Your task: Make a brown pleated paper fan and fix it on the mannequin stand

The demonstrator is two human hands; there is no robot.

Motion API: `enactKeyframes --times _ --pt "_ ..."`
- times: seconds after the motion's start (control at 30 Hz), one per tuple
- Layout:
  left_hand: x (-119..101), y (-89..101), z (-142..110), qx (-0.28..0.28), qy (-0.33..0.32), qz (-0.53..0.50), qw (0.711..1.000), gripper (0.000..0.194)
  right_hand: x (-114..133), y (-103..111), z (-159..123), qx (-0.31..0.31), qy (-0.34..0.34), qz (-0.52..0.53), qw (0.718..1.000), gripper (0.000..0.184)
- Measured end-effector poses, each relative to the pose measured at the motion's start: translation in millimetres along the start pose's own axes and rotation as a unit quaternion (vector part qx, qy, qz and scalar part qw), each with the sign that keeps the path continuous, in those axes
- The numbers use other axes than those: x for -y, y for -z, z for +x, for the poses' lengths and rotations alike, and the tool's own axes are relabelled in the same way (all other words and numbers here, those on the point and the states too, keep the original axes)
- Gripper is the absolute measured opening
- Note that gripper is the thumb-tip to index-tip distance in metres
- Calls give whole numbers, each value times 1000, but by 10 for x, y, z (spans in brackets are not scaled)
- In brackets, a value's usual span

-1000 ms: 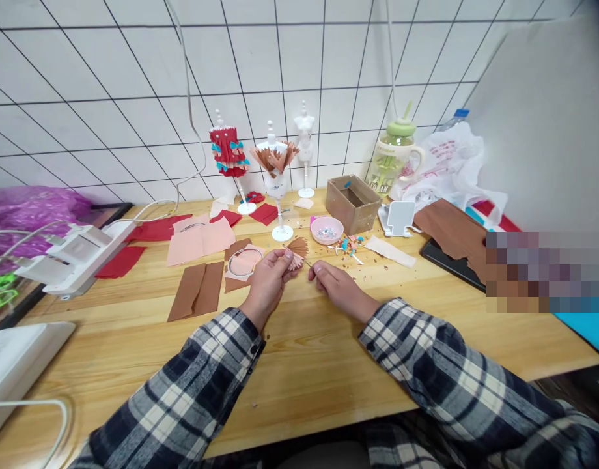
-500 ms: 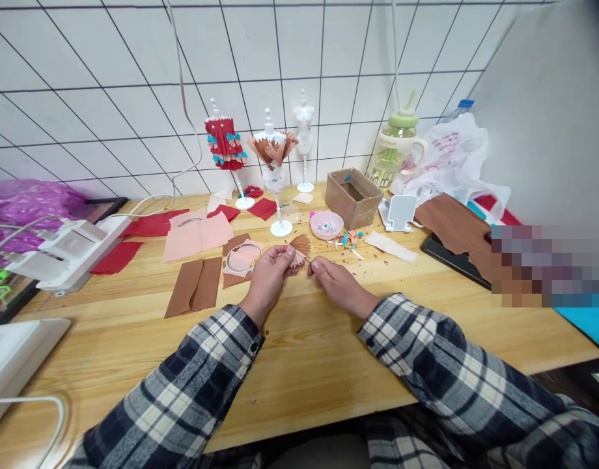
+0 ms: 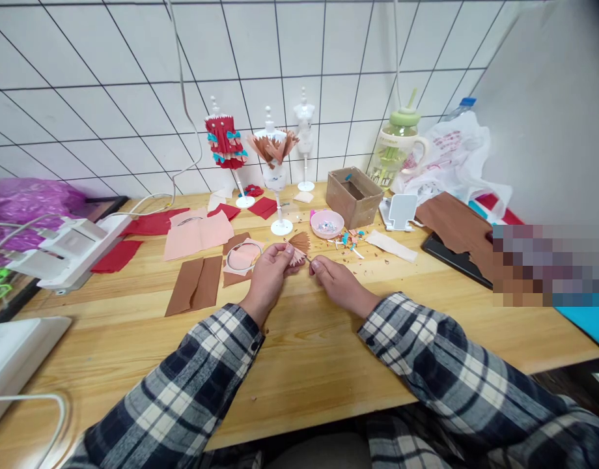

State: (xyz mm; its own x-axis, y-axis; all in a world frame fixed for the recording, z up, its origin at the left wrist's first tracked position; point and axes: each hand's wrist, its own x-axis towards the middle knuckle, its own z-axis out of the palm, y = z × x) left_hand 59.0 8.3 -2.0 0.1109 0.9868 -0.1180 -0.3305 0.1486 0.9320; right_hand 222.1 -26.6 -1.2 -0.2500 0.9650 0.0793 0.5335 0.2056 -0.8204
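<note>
My left hand [image 3: 269,277] pinches a small pleated crepe-paper fan [image 3: 300,243], brown and pink with jagged edges, just above the wood table. Close to its right side, my right hand [image 3: 339,281] is closed in a pinch. A thin dark sliver shows at those fingertips, too small to name. Behind the hands stands a white mini mannequin [image 3: 275,174] wearing a brown and pink paper ruffle [image 3: 274,148]. Left of my left hand, a wire ring [image 3: 228,258] lies on pink and brown paper. Folded brown paper [image 3: 194,286] is nearer to me.
Farther back are a mannequin in a red dress [image 3: 225,142] and a bare mannequin [image 3: 305,133]. A pink bowl of sequins [image 3: 327,225], paper scraps [image 3: 349,241], a cardboard box [image 3: 354,198] and a phone stand [image 3: 400,212] sit beyond my right hand. A power strip [image 3: 82,254] is left.
The camera view has tilted and shifted slightly. Both hands keep nearly the same place and grip, with the pleated fan still in my left hand.
</note>
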Motion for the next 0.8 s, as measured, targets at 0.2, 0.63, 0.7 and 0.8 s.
enactKeyframes --times 0.2,0.63,0.7,0.8 --pt "-17 0 -7 5 5 -24 1000 35 -4 0 -3 5 -11 19 1000 33" --pt "-6 3 -17 12 0 -2 1000 33 12 8 -9 17 -9 39 999 33" --pt "-6 1 -20 10 -2 -2 1000 33 16 10 -11 18 -7 37 999 33" --pt "-10 0 -23 8 1 -6 1000 34 18 11 -12 16 -6 30 999 33"
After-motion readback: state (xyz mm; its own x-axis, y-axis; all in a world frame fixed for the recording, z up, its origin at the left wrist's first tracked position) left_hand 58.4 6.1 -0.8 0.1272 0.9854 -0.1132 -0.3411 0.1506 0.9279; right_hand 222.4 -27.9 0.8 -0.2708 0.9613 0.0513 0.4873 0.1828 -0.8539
